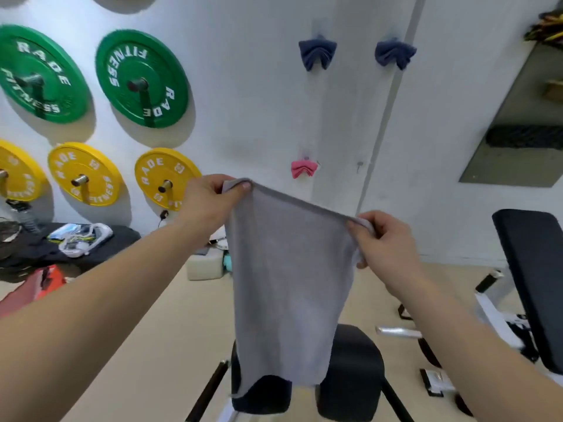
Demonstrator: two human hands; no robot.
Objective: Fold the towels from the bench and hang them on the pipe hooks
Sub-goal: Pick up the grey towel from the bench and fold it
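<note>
A grey towel [289,284] hangs stretched between my two hands in front of me. My left hand [213,199] pinches its upper left corner and my right hand [380,239] pinches its upper right corner. The towel's lower end dangles over the black padded bench [353,370] below. On the white wall ahead, two folded dark blue towels [317,54] [395,53] hang on upper hooks. A folded pink towel [303,169] hangs on a lower hook. Next to the pink towel, a bare hook [360,164] sticks out of the wall.
Green weight plates [141,79] and yellow weight plates [166,178] are mounted on the wall at left. A second black bench [533,284] stands at right. Clutter lies on a dark mat [76,239] at the left, and a pale block [204,266] sits by the wall.
</note>
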